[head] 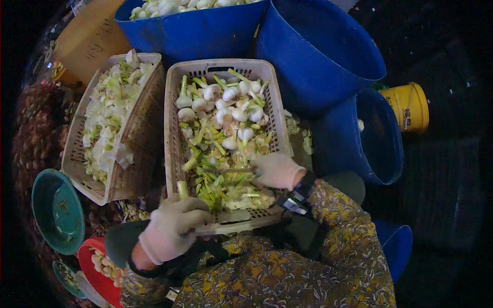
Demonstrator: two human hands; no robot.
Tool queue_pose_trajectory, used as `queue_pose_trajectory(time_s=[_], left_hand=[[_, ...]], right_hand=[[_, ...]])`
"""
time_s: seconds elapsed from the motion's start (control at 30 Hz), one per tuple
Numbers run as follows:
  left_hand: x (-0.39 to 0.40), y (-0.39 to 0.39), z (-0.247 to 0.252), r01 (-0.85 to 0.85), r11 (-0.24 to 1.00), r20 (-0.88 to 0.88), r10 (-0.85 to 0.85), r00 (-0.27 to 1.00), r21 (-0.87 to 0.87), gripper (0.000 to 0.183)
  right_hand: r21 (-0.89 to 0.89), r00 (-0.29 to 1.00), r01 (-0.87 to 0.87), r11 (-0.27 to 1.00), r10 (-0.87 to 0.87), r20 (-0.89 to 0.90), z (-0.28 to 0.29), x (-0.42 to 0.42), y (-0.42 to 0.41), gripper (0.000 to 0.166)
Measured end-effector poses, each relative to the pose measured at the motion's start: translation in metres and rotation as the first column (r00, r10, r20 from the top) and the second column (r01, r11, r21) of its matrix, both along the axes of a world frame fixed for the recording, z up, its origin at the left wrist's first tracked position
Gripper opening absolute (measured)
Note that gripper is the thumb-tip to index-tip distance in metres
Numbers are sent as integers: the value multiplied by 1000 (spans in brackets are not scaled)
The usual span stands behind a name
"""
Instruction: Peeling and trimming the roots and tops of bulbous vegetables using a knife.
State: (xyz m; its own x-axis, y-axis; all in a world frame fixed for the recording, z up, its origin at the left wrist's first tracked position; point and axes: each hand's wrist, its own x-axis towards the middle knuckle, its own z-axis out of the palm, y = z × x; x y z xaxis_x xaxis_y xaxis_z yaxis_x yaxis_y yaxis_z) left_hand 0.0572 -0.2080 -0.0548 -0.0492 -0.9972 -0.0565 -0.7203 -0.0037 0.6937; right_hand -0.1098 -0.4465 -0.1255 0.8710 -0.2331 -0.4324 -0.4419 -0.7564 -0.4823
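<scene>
A plastic crate point(170, 115) stands before me, holding white garlic bulbs point(239, 114) at its far end and green stalk trimmings point(208, 188) nearer me. At its near left corner, my gloved left hand point(171, 225) grips a garlic stalk point(182, 189); its cut-looking end points up, and any bulb is hidden in the palm. My right hand point(275, 171), also gloved and blurred, is over the crate's near right part. It holds a thin knife point(231, 170) whose blurred blade points left above the trimmings.
Left of the crate, another crate point(69, 154) is heaped with pale peelings. Blue tubs point(185, 36) stand behind, one holding garlic bulbs. To the right are another blue tub point(360, 134) and a yellow bucket point(414, 107). A green basin point(57, 211) and red basin point(96, 265) lie at left.
</scene>
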Motion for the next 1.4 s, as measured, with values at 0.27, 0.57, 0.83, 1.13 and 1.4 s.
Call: queue_pose_trajectory(time_s=[0.27, 0.57, 0.83, 1.13, 1.4], left_hand=[[95, -98, 23, -393, 920, -690, 272, 671, -19, 28], [23, -114, -241, -447, 686, 298, 333, 894, 574, 44], [11, -83, -380, -37, 636, 235, -230, 944, 770, 39], [9, -80, -400, 82, 574, 158, -356, 921, 815, 36], [51, -84, -271, -78, 702, 315, -214, 925, 707, 37]], right_hand=[[311, 895, 332, 891, -401, 193, 34, 4, 7, 41], [486, 764, 543, 685, -643, 53, 1, -29, -13, 36], [442, 816, 485, 755, -573, 83, 4, -20, -19, 36], [420, 782, 438, 795, -567, 258, 2, -22, -8, 31], [409, 705, 376, 831, -543, 456, -18, -15, -3, 33]])
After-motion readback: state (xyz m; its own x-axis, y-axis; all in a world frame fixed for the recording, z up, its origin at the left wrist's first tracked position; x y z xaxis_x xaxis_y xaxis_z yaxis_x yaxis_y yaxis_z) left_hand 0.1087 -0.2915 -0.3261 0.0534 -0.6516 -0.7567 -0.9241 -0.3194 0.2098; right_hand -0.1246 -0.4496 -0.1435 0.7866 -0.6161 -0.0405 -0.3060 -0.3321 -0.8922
